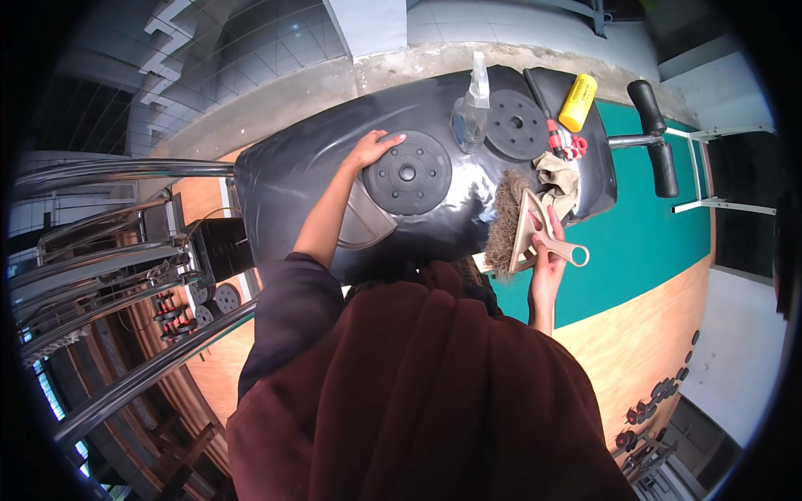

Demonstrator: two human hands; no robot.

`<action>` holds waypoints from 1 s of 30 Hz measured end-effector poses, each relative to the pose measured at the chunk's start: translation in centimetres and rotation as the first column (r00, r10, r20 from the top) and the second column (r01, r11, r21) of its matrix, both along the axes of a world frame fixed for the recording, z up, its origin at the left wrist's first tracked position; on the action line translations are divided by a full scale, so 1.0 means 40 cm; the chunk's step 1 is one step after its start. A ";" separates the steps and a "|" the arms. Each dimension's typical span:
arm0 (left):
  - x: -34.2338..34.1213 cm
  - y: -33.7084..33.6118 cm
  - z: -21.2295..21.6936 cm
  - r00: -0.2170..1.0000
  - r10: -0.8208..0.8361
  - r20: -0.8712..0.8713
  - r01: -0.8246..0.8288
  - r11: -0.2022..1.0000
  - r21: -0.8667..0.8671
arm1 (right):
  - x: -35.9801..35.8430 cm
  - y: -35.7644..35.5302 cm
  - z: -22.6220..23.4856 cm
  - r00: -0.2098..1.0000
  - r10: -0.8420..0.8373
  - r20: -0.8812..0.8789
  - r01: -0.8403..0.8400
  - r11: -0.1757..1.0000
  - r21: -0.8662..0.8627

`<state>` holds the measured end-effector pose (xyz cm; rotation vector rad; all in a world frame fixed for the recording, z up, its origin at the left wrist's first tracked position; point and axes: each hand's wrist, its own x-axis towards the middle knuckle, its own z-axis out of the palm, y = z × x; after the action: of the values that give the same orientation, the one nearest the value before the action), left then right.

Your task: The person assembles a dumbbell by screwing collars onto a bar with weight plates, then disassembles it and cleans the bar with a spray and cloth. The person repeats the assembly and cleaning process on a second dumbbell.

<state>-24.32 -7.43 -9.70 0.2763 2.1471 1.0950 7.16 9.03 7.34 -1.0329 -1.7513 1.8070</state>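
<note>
A round black weight plate (426, 188) lies on a black padded surface, partly over a flat grey piece (372, 224). At its upper left rim is my left hand (372, 150), thumb on the plate's face and fingers curled by the edge. My right hand (547, 246) is closed round the beige frame of a hand brush (505, 225) with shaggy brown bristles, held over the right front edge, clear of the plate. Near the brush lies a crumpled beige cloth (558, 179). A clear spray bottle (470, 121) stands beside a second weight plate (522, 138).
A yellow cylindrical container (578, 103) and a black bar with red collars (553, 138) lie at the far right. Beyond them stick out black foam rollers (662, 167). Metal rails (125, 174) run along the left. Dumbbells (642, 411) line the floor at lower right.
</note>
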 end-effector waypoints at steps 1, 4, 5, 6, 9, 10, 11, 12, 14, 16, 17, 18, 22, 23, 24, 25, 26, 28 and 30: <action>-0.020 0.019 -0.014 0.989 -0.016 -0.146 0.008 0.998 -0.058 | -0.034 -0.005 -0.025 0.998 0.056 -0.039 -0.055 0.998 0.032; -0.016 0.035 -0.038 0.906 -0.023 -0.423 0.018 1.000 -0.017 | -0.094 -0.041 -0.070 0.947 0.313 0.073 -0.321 0.922 0.217; -0.011 0.027 -0.035 0.878 -0.013 -0.478 0.017 1.000 0.003 | -0.115 -0.050 -0.081 0.906 0.365 0.216 -0.412 0.879 0.242; -0.001 0.019 -0.026 0.861 0.147 -0.488 -0.061 0.981 0.187 | -0.137 -0.058 -0.089 0.846 0.404 0.347 -0.496 0.836 0.236; 0.044 -0.073 0.024 0.860 0.399 -0.317 -0.231 0.859 0.457 | -0.224 -0.082 -0.120 0.834 0.475 0.281 -0.542 0.602 0.587; 0.077 -0.129 0.041 0.832 0.406 -0.378 -0.246 0.881 0.403 | -0.264 -0.087 -0.135 0.839 0.471 0.272 -0.496 0.458 0.738; 0.111 -0.197 0.057 0.780 0.414 -0.469 -0.233 0.888 0.396 | -0.305 -0.091 -0.152 0.821 0.429 0.377 -0.552 0.423 0.719; 0.155 -0.265 0.069 0.778 0.344 -0.526 -0.274 0.939 0.208 | -0.344 -0.095 -0.172 0.794 0.385 0.470 -0.600 0.377 0.706; 0.240 -0.392 0.078 0.820 0.241 -0.518 -0.337 0.937 -0.097 | -0.377 -0.135 -0.213 0.753 0.314 0.578 -0.654 0.261 0.710; 0.307 -0.463 0.059 0.883 0.215 -0.418 -0.338 0.908 -0.246 | -0.396 -0.207 -0.246 0.748 0.249 0.615 -0.654 0.118 0.747; 0.337 -0.491 0.046 0.906 0.203 -0.373 -0.319 0.905 -0.282 | -0.386 -0.256 -0.255 0.717 0.294 0.632 -0.674 0.064 0.736; 0.356 -0.510 0.032 0.924 0.202 -0.325 -0.302 0.907 -0.293 | -0.371 -0.284 -0.254 0.678 0.478 0.559 -0.655 0.046 0.754; 0.378 -0.527 -0.020 0.935 0.191 -0.299 -0.252 0.950 -0.182 | -0.388 -0.259 -0.213 0.618 0.728 0.298 -0.688 0.317 0.652; 0.377 -0.529 -0.026 0.926 0.198 -0.322 -0.257 0.955 -0.151 | -0.419 -0.221 -0.204 0.706 0.630 0.323 -0.611 0.312 0.728; 0.374 -0.527 -0.031 0.925 0.211 -0.315 -0.261 0.957 -0.125 | -0.454 -0.179 -0.200 0.770 0.541 0.338 -0.534 0.256 0.806; 0.373 -0.527 -0.034 0.922 0.233 -0.310 -0.272 0.958 -0.089 | -0.478 -0.155 -0.203 0.826 0.408 0.388 -0.500 0.216 0.838; 0.372 -0.526 -0.036 0.919 0.239 -0.313 -0.278 0.957 -0.087 | -0.485 -0.152 -0.213 0.773 0.340 0.535 -0.620 0.229 0.750; 0.373 -0.525 -0.035 0.910 0.275 -0.310 -0.303 0.952 -0.045 | -0.480 -0.179 -0.240 0.729 0.287 0.622 -0.673 0.130 0.728; 0.374 -0.523 -0.033 0.905 0.291 -0.310 -0.322 0.945 -0.055 | -0.428 -0.263 -0.266 0.629 0.347 0.695 -0.737 -0.018 0.676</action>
<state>-9.37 -28.35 -11.01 0.0538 2.5762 1.1671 -9.98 -1.50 -3.31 0.0452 -3.1276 0.2886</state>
